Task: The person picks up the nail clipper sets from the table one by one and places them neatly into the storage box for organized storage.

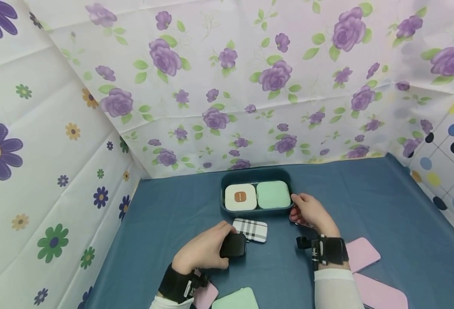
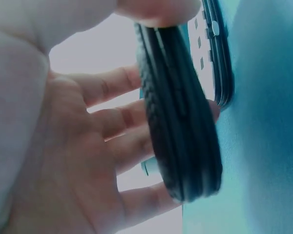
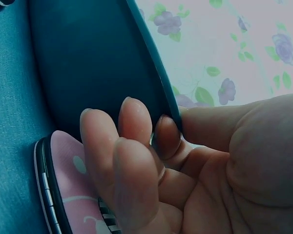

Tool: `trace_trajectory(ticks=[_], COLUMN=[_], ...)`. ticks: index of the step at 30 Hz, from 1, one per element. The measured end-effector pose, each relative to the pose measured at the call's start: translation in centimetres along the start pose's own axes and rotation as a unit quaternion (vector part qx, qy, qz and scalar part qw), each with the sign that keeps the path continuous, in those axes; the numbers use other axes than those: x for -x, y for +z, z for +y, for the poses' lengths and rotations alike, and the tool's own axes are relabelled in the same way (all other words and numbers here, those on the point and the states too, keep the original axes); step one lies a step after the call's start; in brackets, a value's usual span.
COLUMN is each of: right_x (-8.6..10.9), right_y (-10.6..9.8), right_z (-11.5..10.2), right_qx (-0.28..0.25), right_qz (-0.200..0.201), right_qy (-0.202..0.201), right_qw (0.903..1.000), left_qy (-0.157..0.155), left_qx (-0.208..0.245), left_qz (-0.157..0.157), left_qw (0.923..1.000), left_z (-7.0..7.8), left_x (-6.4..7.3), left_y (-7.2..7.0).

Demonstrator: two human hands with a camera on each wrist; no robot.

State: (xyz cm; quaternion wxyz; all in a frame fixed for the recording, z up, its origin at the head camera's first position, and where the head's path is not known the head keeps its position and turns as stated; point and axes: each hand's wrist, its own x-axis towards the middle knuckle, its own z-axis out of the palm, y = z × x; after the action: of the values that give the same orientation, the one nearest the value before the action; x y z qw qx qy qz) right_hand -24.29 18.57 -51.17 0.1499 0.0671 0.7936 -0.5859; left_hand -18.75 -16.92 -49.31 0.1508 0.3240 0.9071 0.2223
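Observation:
My left hand (image 1: 205,249) grips a small black case (image 1: 233,245) with rounded corners between thumb and fingers. In the left wrist view the black case (image 2: 180,112) shows its grooved edge and textured face. Just beyond it lies a black-and-white plaid case (image 1: 254,230). At the right end of a dark blue bin (image 1: 257,213), my right hand (image 1: 309,210) pinches the rim between thumb and forefinger. Inside the bin sit a white case (image 1: 232,201) with a brown label and a mint green case (image 1: 274,194). Below my right fingers is a pink patterned case (image 3: 71,180), partly hidden.
Two pink cases (image 1: 362,254) (image 1: 381,292) lie beside my right forearm. Near my left wrist are another pink case (image 1: 206,296) and a mint green case (image 1: 237,299), cut off by the frame. Flowered sheets (image 1: 219,86) stand around the blue tabletop (image 1: 165,206).

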Motion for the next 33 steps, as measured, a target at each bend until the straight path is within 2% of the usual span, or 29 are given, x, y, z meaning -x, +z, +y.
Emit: trace_trajectory(ticks=[5, 13, 33], right_x=[0.0, 0.0, -0.3], right_y=[-0.1, -0.2, 0.0], right_z=[0.0, 0.1, 0.2], right_qx=[0.000, -0.004, -0.012], right_qz=[-0.001, -0.002, -0.002], right_qy=[0.000, 0.001, -0.001], right_qw=[1.0000, 1.0000, 0.9999], left_qy=[0.005, 0.020, 0.017], left_qx=[0.001, 0.004, 0.013], left_qz=[0.013, 0.018, 0.030], left_qw=[0.9999, 0.9996, 0.9993], left_z=[0.0, -0.1, -0.4], left_x=[0.0, 0.1, 0.6], left_y=[0.0, -0.2, -1.0])
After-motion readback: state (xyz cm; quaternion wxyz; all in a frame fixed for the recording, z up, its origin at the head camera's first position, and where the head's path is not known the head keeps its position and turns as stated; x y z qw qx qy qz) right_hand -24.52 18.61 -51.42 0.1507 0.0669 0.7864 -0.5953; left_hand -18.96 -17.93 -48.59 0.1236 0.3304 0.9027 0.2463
